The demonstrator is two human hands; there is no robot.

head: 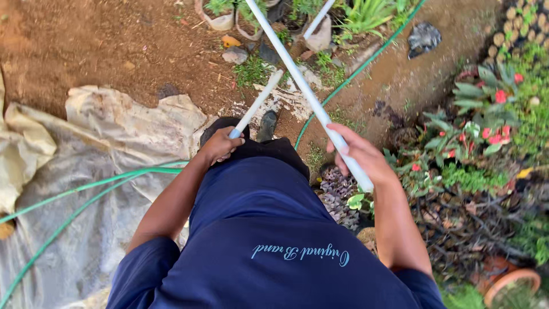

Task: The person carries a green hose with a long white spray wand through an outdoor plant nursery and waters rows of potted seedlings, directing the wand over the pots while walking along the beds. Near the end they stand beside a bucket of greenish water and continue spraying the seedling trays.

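Bare brown garden soil (86, 46) w/ grey tarp (108, 149); terracotta pot (512, 280) holds greenery. Left hand (220, 146) & right hand (360, 154) fingers each wrapped round a white plastic pipe (303, 88).

No packages, labels, signs or screens in view.
Only lettering anywhere: a pale blue script line printed across the chest of the person's navy shirt (297, 254), low centre of the head view.

A green garden hose (86, 189) snakes over a crumpled pale tarp (108, 137) on bare brown soil (86, 46), while red-flowered plants (486, 114) and a terracotta pot (512, 283) crowd the bed at the right edge.
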